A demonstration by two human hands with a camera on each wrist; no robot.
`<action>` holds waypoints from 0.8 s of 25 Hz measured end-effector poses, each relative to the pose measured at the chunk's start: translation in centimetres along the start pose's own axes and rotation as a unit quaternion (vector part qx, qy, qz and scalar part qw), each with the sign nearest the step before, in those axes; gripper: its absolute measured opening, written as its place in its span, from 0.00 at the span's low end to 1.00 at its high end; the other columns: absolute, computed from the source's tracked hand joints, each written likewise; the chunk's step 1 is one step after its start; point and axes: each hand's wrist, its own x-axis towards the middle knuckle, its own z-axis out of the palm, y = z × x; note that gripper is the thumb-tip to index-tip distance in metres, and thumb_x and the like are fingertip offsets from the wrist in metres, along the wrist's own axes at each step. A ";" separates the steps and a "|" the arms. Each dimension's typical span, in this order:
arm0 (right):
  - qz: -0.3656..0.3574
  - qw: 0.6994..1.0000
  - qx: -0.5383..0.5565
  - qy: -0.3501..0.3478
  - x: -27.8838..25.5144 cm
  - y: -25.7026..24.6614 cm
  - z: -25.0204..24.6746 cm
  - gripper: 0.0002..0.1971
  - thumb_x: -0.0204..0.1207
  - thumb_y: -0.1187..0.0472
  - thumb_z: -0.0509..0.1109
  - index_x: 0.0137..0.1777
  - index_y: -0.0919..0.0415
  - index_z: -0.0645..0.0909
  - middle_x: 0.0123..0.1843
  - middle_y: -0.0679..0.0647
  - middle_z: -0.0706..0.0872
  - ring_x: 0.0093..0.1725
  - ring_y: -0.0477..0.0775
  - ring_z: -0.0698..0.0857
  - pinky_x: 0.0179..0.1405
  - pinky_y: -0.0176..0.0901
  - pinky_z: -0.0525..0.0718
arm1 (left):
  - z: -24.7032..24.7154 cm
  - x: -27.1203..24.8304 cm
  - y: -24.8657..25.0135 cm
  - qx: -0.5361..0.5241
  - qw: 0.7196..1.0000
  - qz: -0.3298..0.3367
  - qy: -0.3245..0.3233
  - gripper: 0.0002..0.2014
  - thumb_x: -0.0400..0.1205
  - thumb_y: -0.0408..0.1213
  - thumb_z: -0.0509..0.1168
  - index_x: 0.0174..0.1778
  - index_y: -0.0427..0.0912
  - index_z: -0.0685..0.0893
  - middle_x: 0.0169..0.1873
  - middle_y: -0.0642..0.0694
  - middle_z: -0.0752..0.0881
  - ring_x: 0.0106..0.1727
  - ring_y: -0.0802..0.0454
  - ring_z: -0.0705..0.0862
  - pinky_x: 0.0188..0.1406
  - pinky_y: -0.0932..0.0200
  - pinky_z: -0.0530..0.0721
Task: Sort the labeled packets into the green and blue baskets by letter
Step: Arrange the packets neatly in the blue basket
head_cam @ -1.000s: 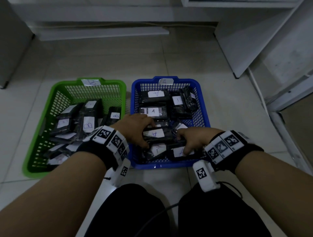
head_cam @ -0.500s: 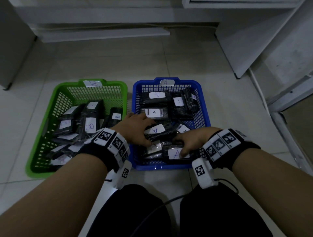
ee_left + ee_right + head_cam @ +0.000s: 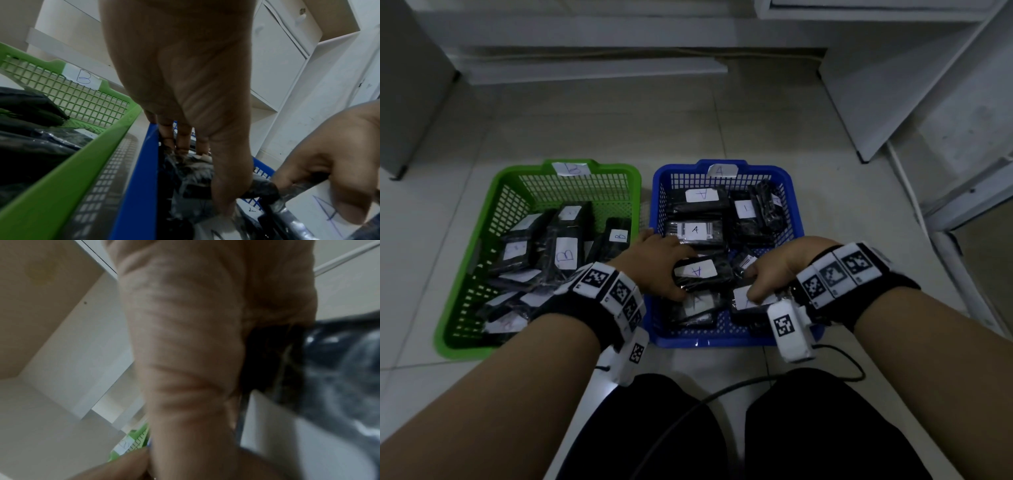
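Note:
The green basket point(image 3: 465, 274), tagged B, holds several black packets with B labels. To its right is the blue basket point(image 3: 756, 170), tagged A, which holds several A packets. Both hands are inside the blue basket's near half. My left hand point(image 3: 654, 263) grips a black A packet point(image 3: 702, 272) with the thumb curled over its near edge. In the left wrist view, the thumb point(image 3: 226, 178) presses on this packet point(image 3: 195, 175). My right hand point(image 3: 774, 274) pinches another packet by its white label point(image 3: 743, 298), which in the left wrist view is marked A point(image 3: 308, 203).
The baskets stand side by side on a pale tiled floor point(image 3: 585, 130). White cabinet panels point(image 3: 893, 85) lean at the back right, and a grey unit point(image 3: 410, 85) stands at the far left. My black-clad knees point(image 3: 722, 428) and a cable are below the baskets.
Both hands stay in the near half of the blue basket. The A packet under my left hand tilted and settled again. My right hand shifted its packet slightly.

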 end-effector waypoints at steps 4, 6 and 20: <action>-0.003 0.999 -0.021 -0.035 -0.2 -0.5 0.4 0.29 0.78 0.54 0.62 0.80 0.50 0.63 0.73 0.55 0.72 0.65 0.56 0.75 0.64 0.48 0.77 | 0.2 0.3 0.1 -0.003 1.000 -0.004 -0.004 0.44 0.66 0.65 0.70 0.77 0.57 0.64 0.74 0.49 0.71 0.75 0.45 0.68 0.81 0.40 0.47; -0.017 0.999 -0.014 -0.038 -0.5 -0.4 -0.1 0.28 0.79 0.56 0.62 0.80 0.50 0.64 0.67 0.53 0.74 0.60 0.54 0.76 0.58 0.44 0.78 | 0.2 0.3 0.1 -0.002 1.000 -0.003 -0.010 0.44 0.66 0.65 0.70 0.77 0.57 0.64 0.74 0.49 0.70 0.75 0.44 0.69 0.81 0.40 0.48; 0.015 0.976 0.111 0.187 -2.1 4.5 -0.8 0.16 0.74 0.52 0.69 0.59 0.57 0.83 0.55 0.56 0.87 0.56 0.58 0.85 0.60 0.50 0.81 | 0.0 -0.5 0.7 -0.009 0.999 0.044 -0.032 0.42 0.64 0.60 0.76 0.74 0.56 0.69 0.69 0.50 0.74 0.73 0.47 0.72 0.80 0.34 0.49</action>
